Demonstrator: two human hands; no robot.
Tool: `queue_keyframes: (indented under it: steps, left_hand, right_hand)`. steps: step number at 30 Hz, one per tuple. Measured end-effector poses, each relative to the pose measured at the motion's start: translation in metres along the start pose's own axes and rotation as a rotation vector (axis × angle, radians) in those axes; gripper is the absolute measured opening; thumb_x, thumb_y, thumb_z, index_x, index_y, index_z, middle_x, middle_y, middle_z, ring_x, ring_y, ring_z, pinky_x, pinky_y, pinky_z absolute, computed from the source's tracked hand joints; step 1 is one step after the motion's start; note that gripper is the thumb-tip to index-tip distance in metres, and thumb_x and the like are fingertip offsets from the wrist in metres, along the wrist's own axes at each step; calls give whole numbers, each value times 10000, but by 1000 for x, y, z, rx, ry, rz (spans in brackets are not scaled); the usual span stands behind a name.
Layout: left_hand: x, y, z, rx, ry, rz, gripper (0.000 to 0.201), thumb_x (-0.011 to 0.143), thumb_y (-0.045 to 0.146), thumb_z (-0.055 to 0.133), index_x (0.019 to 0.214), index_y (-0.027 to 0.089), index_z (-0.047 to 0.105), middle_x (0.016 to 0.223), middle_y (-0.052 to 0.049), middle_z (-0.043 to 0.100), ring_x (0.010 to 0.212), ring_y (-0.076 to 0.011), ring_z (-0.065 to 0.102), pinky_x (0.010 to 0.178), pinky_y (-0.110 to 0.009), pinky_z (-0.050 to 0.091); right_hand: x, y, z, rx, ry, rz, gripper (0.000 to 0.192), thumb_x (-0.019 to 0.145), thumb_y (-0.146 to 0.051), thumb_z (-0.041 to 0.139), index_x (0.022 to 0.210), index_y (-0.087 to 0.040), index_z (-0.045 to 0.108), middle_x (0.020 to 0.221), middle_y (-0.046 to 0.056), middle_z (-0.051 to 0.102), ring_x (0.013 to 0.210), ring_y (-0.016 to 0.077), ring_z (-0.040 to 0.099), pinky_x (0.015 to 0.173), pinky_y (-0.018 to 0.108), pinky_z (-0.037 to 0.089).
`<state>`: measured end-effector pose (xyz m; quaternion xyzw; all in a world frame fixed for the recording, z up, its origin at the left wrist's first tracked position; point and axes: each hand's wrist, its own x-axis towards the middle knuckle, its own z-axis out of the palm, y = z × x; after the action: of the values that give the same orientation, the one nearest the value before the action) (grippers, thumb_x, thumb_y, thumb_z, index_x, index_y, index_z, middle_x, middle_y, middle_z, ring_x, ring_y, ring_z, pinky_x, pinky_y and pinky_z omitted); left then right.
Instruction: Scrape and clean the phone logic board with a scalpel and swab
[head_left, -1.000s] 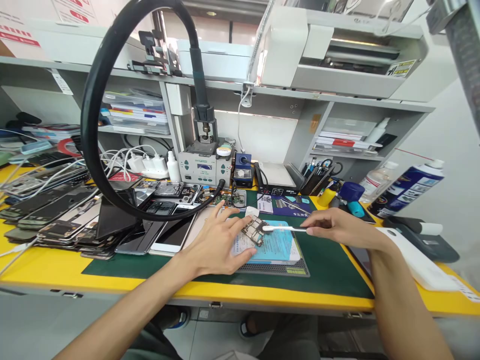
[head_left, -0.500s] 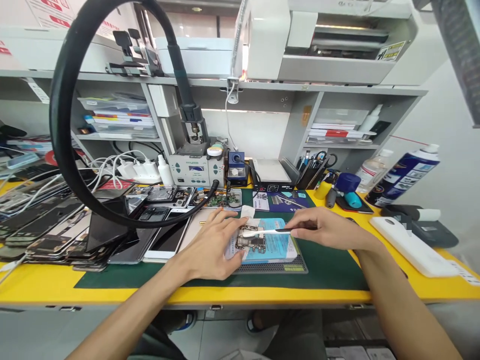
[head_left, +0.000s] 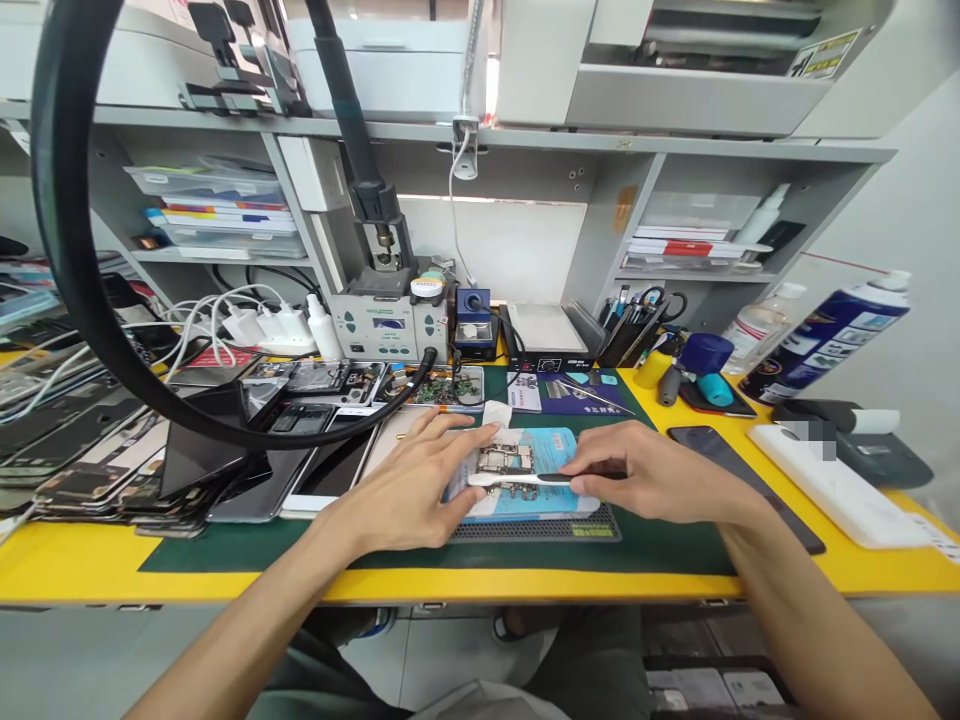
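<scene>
A phone circuit board [head_left: 507,457] lies on a blue-and-white packet [head_left: 559,500]. My left hand [head_left: 412,485] reaches in from the left, its thumb and index finger spread around the board's left side and holding it on the packet. Pinched in the fingers of my right hand [head_left: 637,470] is a toothbrush-like brush [head_left: 529,480], white with a black handle section. The brush lies across the lower part of the board and hides some of it; its head is close to my left thumb. A scrap of white tissue [head_left: 497,413] is just beyond my left index fingertip.
Phones and phone parts [head_left: 97,450] pile up on the left. A soldering station [head_left: 390,325] and a heating plate [head_left: 546,338] stand behind. A thick black hose [head_left: 56,200] loops over the left side. Right are a dark phone [head_left: 750,485] and a spray can [head_left: 825,335].
The brush has moved toward me over the board, from its upper part to its lower edge. My left hand stays at the board. The camera view has shifted slightly.
</scene>
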<state>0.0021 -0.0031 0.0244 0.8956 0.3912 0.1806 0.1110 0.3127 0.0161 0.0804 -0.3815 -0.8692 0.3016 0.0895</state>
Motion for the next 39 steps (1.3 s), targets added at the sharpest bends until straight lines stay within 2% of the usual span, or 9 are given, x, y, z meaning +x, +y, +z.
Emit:
queue_keyframes:
  steps: [8, 13, 16, 22, 26, 32, 35, 39]
  left_hand:
    - [-1, -1, -2, -6, -21, -6, 688, 993, 336, 645, 1614, 251, 362, 1629, -81, 503, 1539, -292, 383, 1330, -590, 231]
    - [-1, -1, -2, -27, -14, -25, 672, 998, 357, 642, 1604, 237, 379, 1603, -102, 521, 1520, -301, 405, 1304, -581, 297]
    - [-2, -2, -1, -47, -2, -44, 665, 999, 385, 644, 1600, 250, 395, 1586, -106, 522, 1506, -302, 416, 1270, -553, 371]
    - [-3, -4, 0, -87, -2, -62, 696, 985, 361, 666, 1612, 239, 389, 1613, -107, 489, 1523, -302, 395, 1277, -518, 370]
    - [-1, -3, -3, -109, -15, -50, 687, 980, 342, 669, 1606, 234, 409, 1607, -111, 501, 1523, -306, 399, 1283, -521, 354]
    - [1, -4, -4, -135, -20, -39, 699, 977, 357, 679, 1606, 237, 398, 1602, -111, 517, 1529, -305, 393, 1298, -554, 315]
    - [0, -5, -3, -139, -15, -44, 699, 971, 362, 690, 1599, 258, 401, 1589, -93, 533, 1541, -305, 374, 1298, -556, 318]
    - [0, -5, -4, -137, -18, -59, 696, 971, 398, 694, 1590, 258, 407, 1605, -101, 505, 1528, -312, 390, 1271, -546, 369]
  right_hand:
    - [-15, 14, -13, -26, -4, 76, 280, 973, -416, 646, 960, -203, 827, 940, 73, 778, 755, 213, 670, 633, 311, 450]
    - [-21, 25, -23, -39, 41, 104, 375, 986, -519, 622, 1035, -208, 824, 989, 93, 784, 815, 246, 682, 662, 335, 466]
    - [-13, 23, -18, -18, 84, 100, 411, 1005, -541, 592, 1067, -198, 810, 992, 97, 775, 795, 233, 657, 652, 327, 454]
    - [4, 3, 4, 13, 9, 26, 340, 1021, -462, 597, 1002, -195, 805, 908, 66, 735, 724, 180, 604, 641, 299, 425]
    - [-3, 4, -2, 6, -6, 31, 327, 1008, -448, 620, 971, -193, 820, 879, 65, 733, 693, 174, 594, 615, 299, 414]
    - [-18, 23, -21, -9, 15, 103, 373, 979, -526, 642, 1024, -212, 838, 950, 90, 780, 776, 228, 662, 623, 319, 452]
    - [-12, 23, -17, -8, 74, 104, 409, 1008, -547, 600, 1065, -205, 817, 982, 97, 782, 794, 230, 664, 645, 319, 471]
    - [3, 12, -2, -13, 66, 49, 380, 1033, -494, 569, 1050, -195, 803, 924, 84, 751, 737, 203, 640, 653, 311, 470]
